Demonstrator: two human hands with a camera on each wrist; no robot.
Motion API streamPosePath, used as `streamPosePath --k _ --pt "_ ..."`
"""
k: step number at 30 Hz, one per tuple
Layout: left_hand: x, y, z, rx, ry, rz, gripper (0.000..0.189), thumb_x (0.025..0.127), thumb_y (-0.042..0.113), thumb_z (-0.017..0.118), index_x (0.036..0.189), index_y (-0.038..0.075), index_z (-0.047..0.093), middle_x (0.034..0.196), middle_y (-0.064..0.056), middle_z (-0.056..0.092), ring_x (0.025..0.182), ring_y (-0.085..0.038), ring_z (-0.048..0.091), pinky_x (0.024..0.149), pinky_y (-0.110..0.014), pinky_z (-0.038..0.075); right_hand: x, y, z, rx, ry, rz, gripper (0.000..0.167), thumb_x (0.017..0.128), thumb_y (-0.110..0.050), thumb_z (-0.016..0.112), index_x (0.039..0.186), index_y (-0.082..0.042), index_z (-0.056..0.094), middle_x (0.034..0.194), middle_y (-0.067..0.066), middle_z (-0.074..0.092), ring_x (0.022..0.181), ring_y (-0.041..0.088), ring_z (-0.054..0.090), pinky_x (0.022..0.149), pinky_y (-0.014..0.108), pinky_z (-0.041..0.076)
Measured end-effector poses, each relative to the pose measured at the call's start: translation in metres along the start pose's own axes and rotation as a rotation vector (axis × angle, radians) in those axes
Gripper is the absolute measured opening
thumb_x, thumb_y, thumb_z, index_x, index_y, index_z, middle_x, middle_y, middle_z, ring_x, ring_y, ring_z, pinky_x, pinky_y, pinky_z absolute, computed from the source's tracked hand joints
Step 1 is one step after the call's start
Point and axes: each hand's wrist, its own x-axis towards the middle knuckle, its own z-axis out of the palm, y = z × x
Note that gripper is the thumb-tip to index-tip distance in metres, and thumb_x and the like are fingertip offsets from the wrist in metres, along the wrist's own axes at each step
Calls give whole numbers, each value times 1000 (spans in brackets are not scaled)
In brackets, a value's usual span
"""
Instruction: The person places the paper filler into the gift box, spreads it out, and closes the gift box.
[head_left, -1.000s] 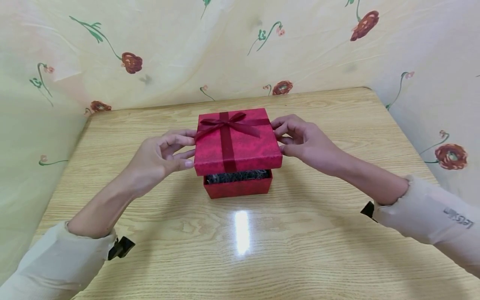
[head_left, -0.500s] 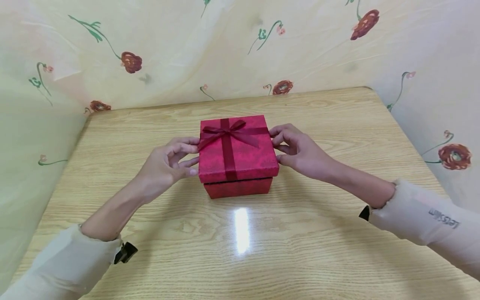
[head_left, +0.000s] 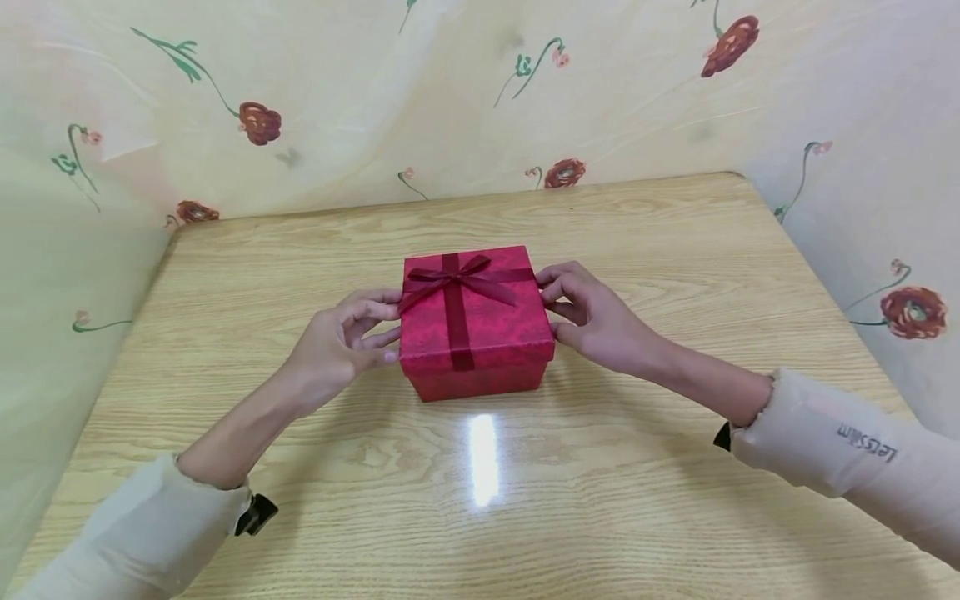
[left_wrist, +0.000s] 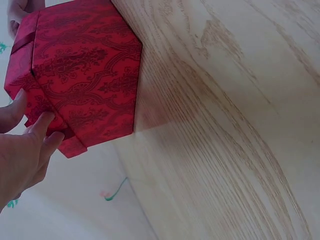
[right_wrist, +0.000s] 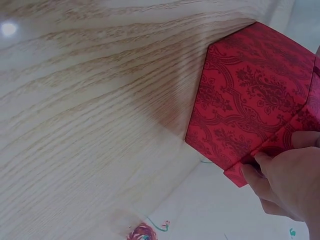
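A red patterned gift box (head_left: 480,381) sits on the wooden table, and its lid (head_left: 502,333) is down over the top. A dark red ribbon (head_left: 457,329) with a bow crosses the lid. At the lid's left side my left hand (head_left: 330,358) grips the rim with thumb and fingertips; the left wrist view shows those fingertips (left_wrist: 46,119) on the rim. Opposite, my right hand (head_left: 596,321) holds the right side of the lid. From the right wrist, its fingers (right_wrist: 262,162) are seen bent against the rim. The inside of the box is hidden.
The wooden table (head_left: 585,500) carries a bright light reflection in front of the box. A pale cloth (head_left: 337,100) printed with red flowers hangs behind the table and along its sides. Black straps (head_left: 257,514) sit at the light sleeves' cuffs.
Both hands have lowered the lid onto the box, covering the dark shredded filling that showed one second ago. The gap between lid and box has closed.
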Motion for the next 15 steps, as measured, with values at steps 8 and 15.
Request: streamPosePath --k 8,15 --pt "-6 -4 4 18 15 78 41 77 -29 57 114 -16 47 143 -12 38 128 -32 47 94 -32 49 -6 2 4 -9 22 -54 21 81 25 50 96 10 51 130 17 39 123 29 44 103 26 39" --pt "-8 -10 8 24 41 128 43 73 -32 57 113 -16 49 141 -13 39 128 -32 47 95 -33 48 -9 9 9 -18 30 -76 24 78 26 48 95 9 51 131 16 38 124 27 40 104 26 38"
